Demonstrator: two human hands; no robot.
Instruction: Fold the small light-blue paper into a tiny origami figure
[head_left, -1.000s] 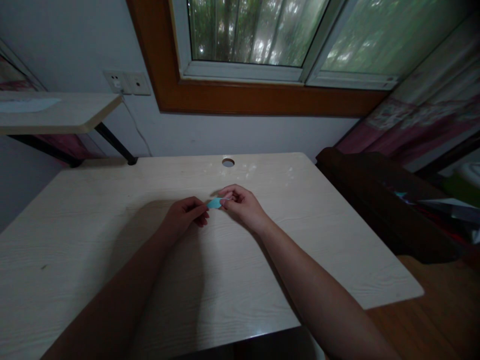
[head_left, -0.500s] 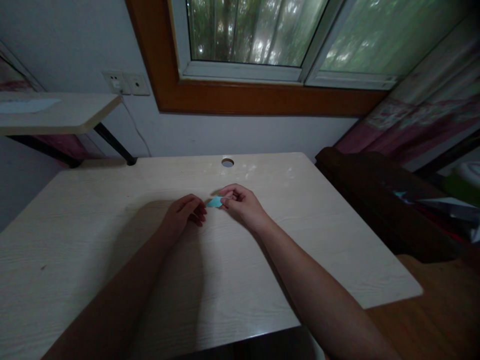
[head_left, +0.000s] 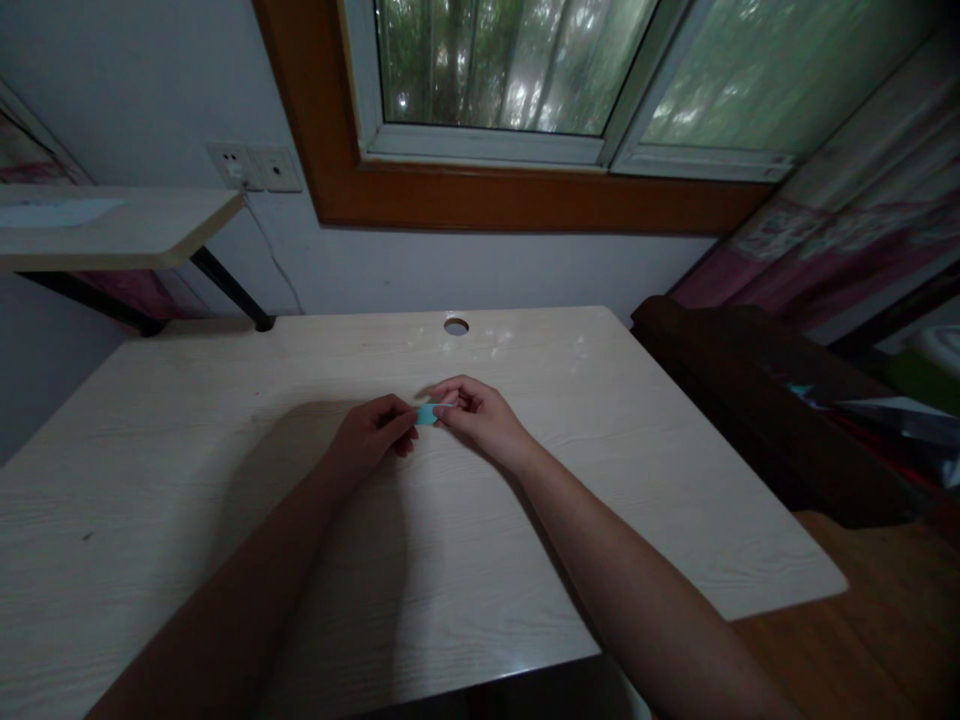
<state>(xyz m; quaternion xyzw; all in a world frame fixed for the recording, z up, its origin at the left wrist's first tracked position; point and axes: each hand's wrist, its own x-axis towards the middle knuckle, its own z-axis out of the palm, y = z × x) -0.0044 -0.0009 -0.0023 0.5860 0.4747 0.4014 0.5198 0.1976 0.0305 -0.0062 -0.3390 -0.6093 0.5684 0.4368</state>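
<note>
Both hands meet over the middle of a pale wooden desk [head_left: 225,480]. Between them is a small piece of light blue paper [head_left: 427,414], folded small. My left hand [head_left: 373,436] is curled with its fingertips pinching the paper's left end. My right hand [head_left: 480,413] is curled too and pinches the right end with thumb and forefinger. Most of the paper is hidden by the fingers.
A round cable hole [head_left: 455,326] sits near the desk's far edge. A side shelf [head_left: 112,225] stands at the left, below wall sockets [head_left: 255,167]. A window [head_left: 510,70] is straight ahead. Dark furniture [head_left: 757,400] with clutter lies to the right of the desk.
The two hands have drawn closer together. My left hand now touches the blue paper, and less of the paper shows between the fingers.
</note>
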